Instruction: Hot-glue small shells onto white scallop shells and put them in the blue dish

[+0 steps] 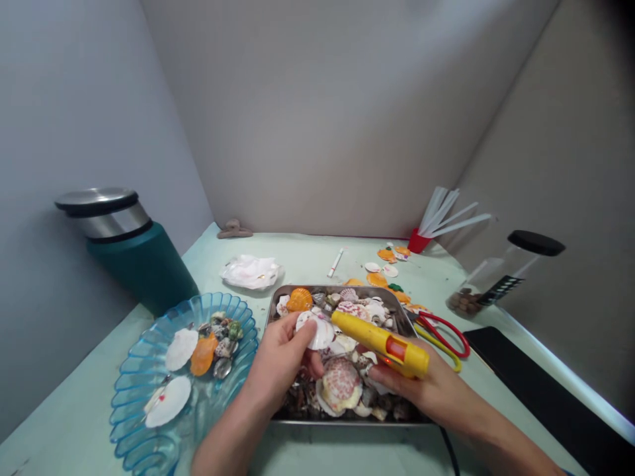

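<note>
Pinched between the thumb and fingers of my left hand (282, 350) is a white scallop shell (322, 332). My right hand (417, 378) is wrapped round a yellow hot glue gun (380, 340), whose nozzle points left at the shell's right side. Both hands are above a metal tray (272, 311) heaped with mixed shells. A large pinkish, speckled scallop shell (341, 385) lies in the tray below the hands, and an orange scallop shell (300, 299) lies near its back left. The right hand's fingertips are partly hidden behind the glue gun.
A blue scalloped plate (124, 396) with several shells stands left, before a teal bottle (143, 264). Scissors (449, 337) and a black slab (536, 390) lie right. A clear jar (506, 277), red cup of white sticks (419, 240), loose shells and plastic packet (251, 272) are farther back.
</note>
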Demonstrator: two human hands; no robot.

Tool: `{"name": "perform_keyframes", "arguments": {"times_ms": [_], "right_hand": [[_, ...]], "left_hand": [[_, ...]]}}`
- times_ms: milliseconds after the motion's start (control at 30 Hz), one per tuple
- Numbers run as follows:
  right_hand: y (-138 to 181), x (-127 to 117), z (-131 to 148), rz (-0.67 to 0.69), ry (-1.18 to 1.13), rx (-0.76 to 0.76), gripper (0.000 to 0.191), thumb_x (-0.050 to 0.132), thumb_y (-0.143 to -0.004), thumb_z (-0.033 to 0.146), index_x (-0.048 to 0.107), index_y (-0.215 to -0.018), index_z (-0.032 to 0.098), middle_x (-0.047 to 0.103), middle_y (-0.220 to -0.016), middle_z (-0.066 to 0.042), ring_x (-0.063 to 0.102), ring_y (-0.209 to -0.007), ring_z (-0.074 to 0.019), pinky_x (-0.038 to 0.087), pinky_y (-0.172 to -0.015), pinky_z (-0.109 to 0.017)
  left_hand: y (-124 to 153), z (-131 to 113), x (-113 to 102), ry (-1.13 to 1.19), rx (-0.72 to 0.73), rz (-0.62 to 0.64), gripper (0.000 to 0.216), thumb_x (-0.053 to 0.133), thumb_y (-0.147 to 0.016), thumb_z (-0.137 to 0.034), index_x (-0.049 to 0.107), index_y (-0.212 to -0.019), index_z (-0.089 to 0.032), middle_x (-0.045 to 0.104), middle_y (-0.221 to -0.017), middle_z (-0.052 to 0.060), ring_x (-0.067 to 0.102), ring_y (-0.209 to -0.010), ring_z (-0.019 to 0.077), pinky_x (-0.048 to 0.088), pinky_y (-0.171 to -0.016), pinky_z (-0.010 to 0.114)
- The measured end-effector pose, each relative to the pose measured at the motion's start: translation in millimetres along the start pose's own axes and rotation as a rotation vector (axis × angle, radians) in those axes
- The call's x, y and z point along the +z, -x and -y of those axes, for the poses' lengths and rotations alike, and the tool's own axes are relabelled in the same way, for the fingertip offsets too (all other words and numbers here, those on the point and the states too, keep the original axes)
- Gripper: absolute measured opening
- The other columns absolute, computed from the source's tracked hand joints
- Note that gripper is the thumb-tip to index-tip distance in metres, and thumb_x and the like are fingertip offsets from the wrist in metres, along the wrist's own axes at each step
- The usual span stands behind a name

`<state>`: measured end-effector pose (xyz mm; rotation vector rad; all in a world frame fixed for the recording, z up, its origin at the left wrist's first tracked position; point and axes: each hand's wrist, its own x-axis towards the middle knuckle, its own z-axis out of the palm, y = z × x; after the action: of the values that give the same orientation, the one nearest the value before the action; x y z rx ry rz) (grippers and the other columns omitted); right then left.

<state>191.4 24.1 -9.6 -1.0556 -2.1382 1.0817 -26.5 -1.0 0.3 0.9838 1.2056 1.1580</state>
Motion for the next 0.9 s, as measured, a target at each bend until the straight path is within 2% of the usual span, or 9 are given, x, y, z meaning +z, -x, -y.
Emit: {"name": "perform_keyframes", "arguments": {"times_ms": [133, 233, 500, 733, 900], "right_hand": [[-0.7, -0.9, 4.8, 0.014, 0.013, -0.054, 0.024, 0.058, -0.085, 0.040, 0.064, -0.102, 0.023, 0.068, -0.090, -0.002, 0.063, -0.077, -0.0218, 0.052, -0.066, -0.031], [-1.3, -1.1, 7.3, 0.011, 0.027, -0.068, 0.023, 0.057, -0.086, 0.041, 0.064, -0.100, 0.023, 0.067, -0.087, -0.001, 0.061, -0.074, -0.0205, 0.051, -0.064, -0.031], [-0.8, 0.2, 1.7, -0.004, 0.038, -0.029, 0.021, 0.057, -0.086, 0.042, 0.062, -0.094, 0.023, 0.062, -0.077, 0.001, 0.056, -0.067, -0.0174, 0.049, -0.061, -0.028], [-0.9, 1.1, -0.2, 0.005, 0.019, -0.012, 0.024, 0.056, -0.087, 0.041, 0.062, -0.098, 0.021, 0.063, -0.079, 0.000, 0.056, -0.066, -0.0175, 0.048, -0.059, -0.028], [0.1, 0.1, -0.3, 0.000, 0.033, -0.012, 0.023, 0.056, -0.087, 0.041, 0.062, -0.092, 0.019, 0.061, -0.076, 0.000, 0.054, -0.066, -0.0167, 0.045, -0.059, -0.027]], "left_hand": [[0.6, 0.8, -0.1, -0.036, 0.017, 0.054, 0.026, 0.058, -0.078, -0.041, 0.054, -0.070, -0.016, 0.055, -0.039, -0.002, 0.046, -0.036, 0.0093, 0.035, -0.042, 0.018], [0.5, 1.5, -0.5, -0.036, 0.033, 0.063, 0.026, 0.059, -0.078, -0.041, 0.055, -0.071, -0.016, 0.056, -0.041, -0.002, 0.046, -0.036, 0.0094, 0.036, -0.042, 0.018], [1.2, 2.9, -1.5, -0.010, 0.027, 0.019, 0.024, 0.057, -0.080, -0.039, 0.054, -0.074, -0.016, 0.057, -0.042, -0.002, 0.045, -0.034, 0.0077, 0.034, -0.042, 0.017], [1.2, 1.2, -1.2, 0.010, 0.042, 0.012, 0.023, 0.058, -0.080, -0.038, 0.055, -0.074, -0.016, 0.056, -0.043, -0.002, 0.044, -0.035, 0.0073, 0.032, -0.041, 0.017], [1.0, 1.1, -1.5, 0.004, 0.049, -0.005, 0.022, 0.055, -0.082, -0.038, 0.054, -0.076, -0.016, 0.056, -0.042, -0.003, 0.045, -0.035, 0.0080, 0.033, -0.042, 0.018]]}}
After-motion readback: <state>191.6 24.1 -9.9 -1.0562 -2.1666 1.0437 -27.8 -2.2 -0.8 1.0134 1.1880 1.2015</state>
